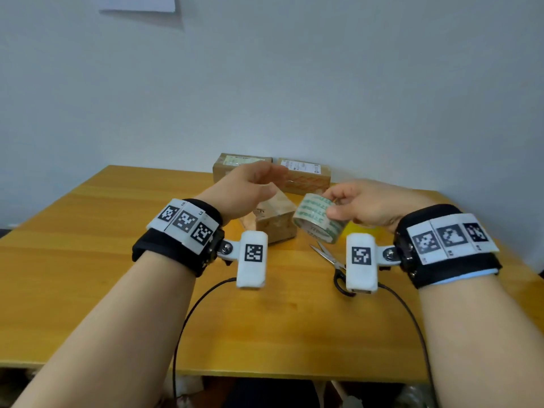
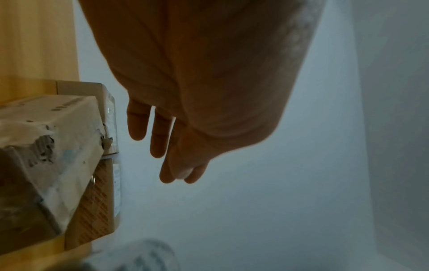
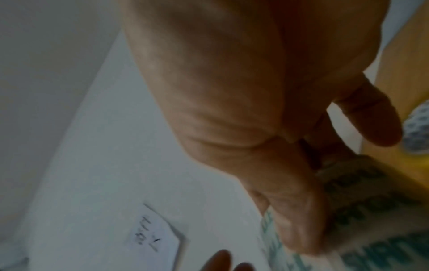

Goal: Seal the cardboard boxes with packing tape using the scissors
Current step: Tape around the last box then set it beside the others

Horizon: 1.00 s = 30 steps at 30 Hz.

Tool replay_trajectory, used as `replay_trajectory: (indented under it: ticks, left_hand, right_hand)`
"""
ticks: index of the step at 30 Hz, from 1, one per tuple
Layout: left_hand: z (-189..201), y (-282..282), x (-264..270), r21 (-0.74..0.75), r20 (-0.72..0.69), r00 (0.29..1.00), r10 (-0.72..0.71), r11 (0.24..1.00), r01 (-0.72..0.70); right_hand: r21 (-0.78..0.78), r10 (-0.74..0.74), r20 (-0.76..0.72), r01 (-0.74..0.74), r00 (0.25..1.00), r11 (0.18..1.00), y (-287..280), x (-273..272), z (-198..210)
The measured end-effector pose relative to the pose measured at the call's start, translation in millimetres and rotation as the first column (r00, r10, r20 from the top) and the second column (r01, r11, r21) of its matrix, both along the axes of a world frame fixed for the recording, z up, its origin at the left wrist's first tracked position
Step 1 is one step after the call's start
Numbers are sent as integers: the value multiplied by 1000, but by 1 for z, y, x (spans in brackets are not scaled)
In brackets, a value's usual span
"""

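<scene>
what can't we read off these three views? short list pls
- Scissors: handles hidden behind the right wrist camera in the head view, absent from both wrist views.
- Tape roll free end: not findable; the right wrist view is blurred, and the right hand covers part of the roll.
- Nearest box: top seam covered by the left hand in the head view.
- Box labels: too small to read.
</scene>
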<state>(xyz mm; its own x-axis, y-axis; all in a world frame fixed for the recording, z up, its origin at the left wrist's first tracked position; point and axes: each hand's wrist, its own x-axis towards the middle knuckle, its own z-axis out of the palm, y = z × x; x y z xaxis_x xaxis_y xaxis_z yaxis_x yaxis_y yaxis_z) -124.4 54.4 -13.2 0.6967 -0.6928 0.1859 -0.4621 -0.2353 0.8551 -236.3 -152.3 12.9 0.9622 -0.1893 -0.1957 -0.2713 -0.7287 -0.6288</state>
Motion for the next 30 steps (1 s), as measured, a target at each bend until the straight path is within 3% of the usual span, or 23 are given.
replay_trajectory:
  ticks: [3, 9, 15, 22, 30]
  left_hand:
    - [6, 4, 3, -3, -64, 997, -52, 999, 52]
    - [9, 13, 4, -77, -76, 993, -85, 994, 79]
    - [6, 21, 9, -163, -101, 995, -13, 987, -4]
    - [14, 34, 14, -230, -45, 996, 80, 969, -88]
    - [19, 45, 18, -177, 38, 974, 222, 961, -212]
  right_hand:
    - [86, 107, 29, -109, 994, 990, 16, 7, 19]
    - [-12, 226, -2, -226, 974, 974, 37, 23, 26]
    - [-102, 201, 11, -199, 980, 975, 50, 31, 23]
    - [-57, 182, 69, -179, 981, 982, 69, 41, 32]
    - [-150, 126, 49, -117, 991, 982, 89, 48, 39]
